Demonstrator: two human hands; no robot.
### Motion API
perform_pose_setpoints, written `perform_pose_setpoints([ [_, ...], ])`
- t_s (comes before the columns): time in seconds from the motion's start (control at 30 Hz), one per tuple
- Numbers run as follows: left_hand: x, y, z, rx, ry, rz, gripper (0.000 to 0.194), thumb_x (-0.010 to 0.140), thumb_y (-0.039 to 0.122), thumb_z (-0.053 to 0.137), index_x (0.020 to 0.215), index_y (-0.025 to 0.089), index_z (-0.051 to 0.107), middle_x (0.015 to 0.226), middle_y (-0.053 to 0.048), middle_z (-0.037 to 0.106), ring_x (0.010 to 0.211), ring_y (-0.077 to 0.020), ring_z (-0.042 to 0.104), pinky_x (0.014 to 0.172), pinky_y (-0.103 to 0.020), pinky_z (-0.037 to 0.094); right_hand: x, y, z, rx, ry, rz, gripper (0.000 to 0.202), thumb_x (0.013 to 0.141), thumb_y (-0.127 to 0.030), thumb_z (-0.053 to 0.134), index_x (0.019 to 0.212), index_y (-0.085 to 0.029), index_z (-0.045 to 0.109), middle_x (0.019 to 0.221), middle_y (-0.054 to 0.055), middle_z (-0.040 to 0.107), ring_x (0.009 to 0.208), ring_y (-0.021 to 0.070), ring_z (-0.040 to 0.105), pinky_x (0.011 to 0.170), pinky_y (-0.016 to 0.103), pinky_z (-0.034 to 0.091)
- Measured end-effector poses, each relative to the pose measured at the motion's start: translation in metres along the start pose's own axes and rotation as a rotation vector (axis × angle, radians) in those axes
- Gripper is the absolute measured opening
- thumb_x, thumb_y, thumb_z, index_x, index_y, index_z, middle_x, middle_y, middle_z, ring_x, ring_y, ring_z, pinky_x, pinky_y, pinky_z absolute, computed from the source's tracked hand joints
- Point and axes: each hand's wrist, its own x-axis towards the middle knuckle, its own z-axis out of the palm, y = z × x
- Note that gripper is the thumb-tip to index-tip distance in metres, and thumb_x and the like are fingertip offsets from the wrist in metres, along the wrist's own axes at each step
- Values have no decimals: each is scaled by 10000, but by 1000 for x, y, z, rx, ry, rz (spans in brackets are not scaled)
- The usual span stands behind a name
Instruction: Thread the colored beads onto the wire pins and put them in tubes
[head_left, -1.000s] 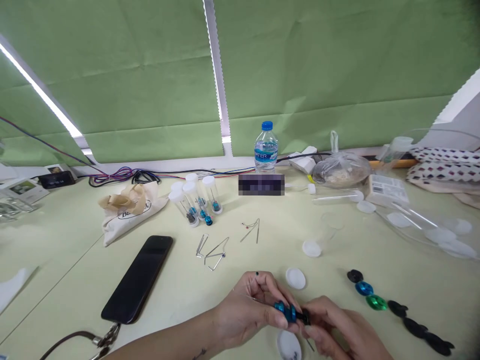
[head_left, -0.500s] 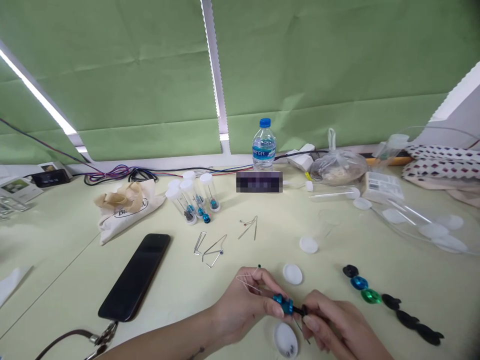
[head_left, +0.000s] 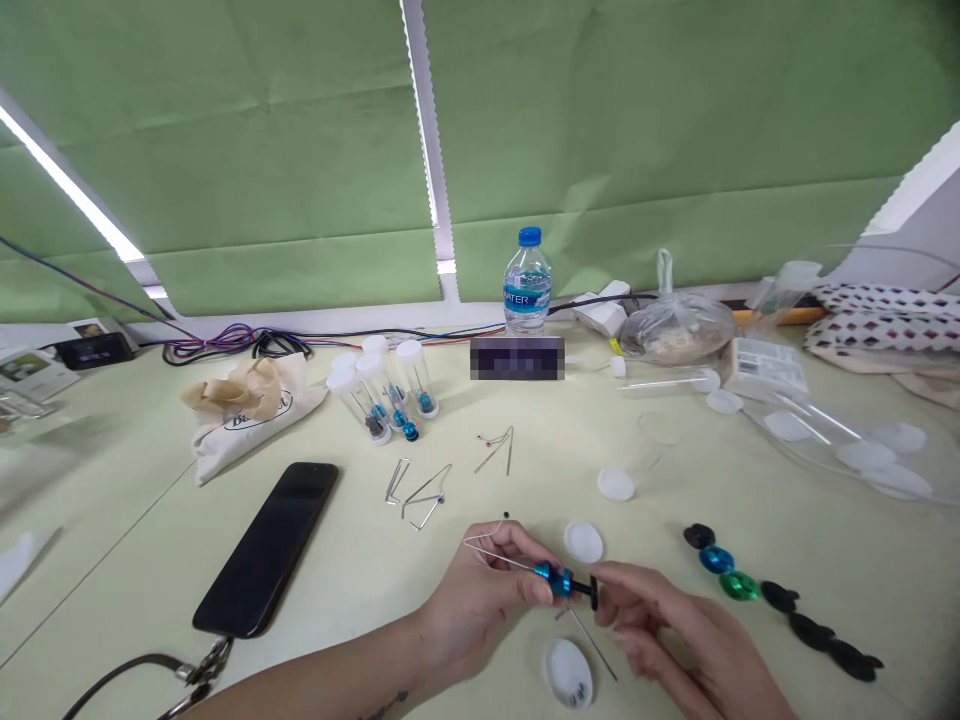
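Observation:
My left hand [head_left: 487,590] pinches a small blue metal part [head_left: 553,578] between thumb and fingers. A black stem [head_left: 581,588] ending in a black disc [head_left: 594,593] sticks out of its right side. From the left side runs a thin bent wire [head_left: 487,550] tipped with a small dark ball [head_left: 506,515]. My right hand [head_left: 667,630] is at the disc, its fingers apart and the index fingertip close to the rim; whether it touches, I cannot tell. An L-shaped hex key [head_left: 592,645] lies between the hands, beside a white cap [head_left: 568,672] holding small bits.
White caps [head_left: 583,542] lie beyond my hands. Black, blue and green pieces [head_left: 739,586] form a row at right. Several clear tubes [head_left: 416,375], bent hex keys [head_left: 427,497], a phone [head_left: 266,550], a cloth bag [head_left: 255,415] and a water bottle [head_left: 528,285] stand or lie farther off.
My right fingers have let go of the black disc and spread a little to the right. The disc and hex key show more fully. My left hand keeps its hold.

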Motion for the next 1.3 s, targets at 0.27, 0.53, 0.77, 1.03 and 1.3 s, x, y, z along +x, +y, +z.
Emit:
perform_pose_setpoints([
  [0.27,0,-1,1,-25,-3,7,218,543,60,831,689,106,676,693,-59,727,614,-161,672,677,-291,500,-1,5,4,17,-16,25,339,950,-194,441,1277,-281,424,826,13,678,598,132,642,564,217,532],
  [0.53,0,-1,0,-11,17,16,241,539,74,831,711,113,667,700,-67,732,668,-183,685,706,-297,493,2,-6,2,108,37,58,364,978,-306,407,1342,-318,402,795,-5,660,581,123,617,527,199,508],
  [0.77,0,0,1,4,35,19,246,522,71,837,688,113,661,684,-62,729,628,-161,670,667,-271,487,2,-9,3,159,23,77,372,988,-426,342,1311,-283,462,783,18,646,567,134,587,505,219,491],
  [1.03,1,-1,1,-10,23,22,262,524,80,847,698,113,654,680,-57,726,636,-169,683,672,-273,501,1,-6,4,205,17,104,463,972,-514,319,1347,-265,428,777,24,644,541,136,576,501,229,484],
  [1.3,3,-4,-4,5,13,29,260,538,68,838,709,121,649,696,-54,723,641,-163,673,675,-272,490,0,-4,5,209,25,123,539,960,-557,290,1358,-218,426,744,38,649,515,146,574,501,248,485],
])
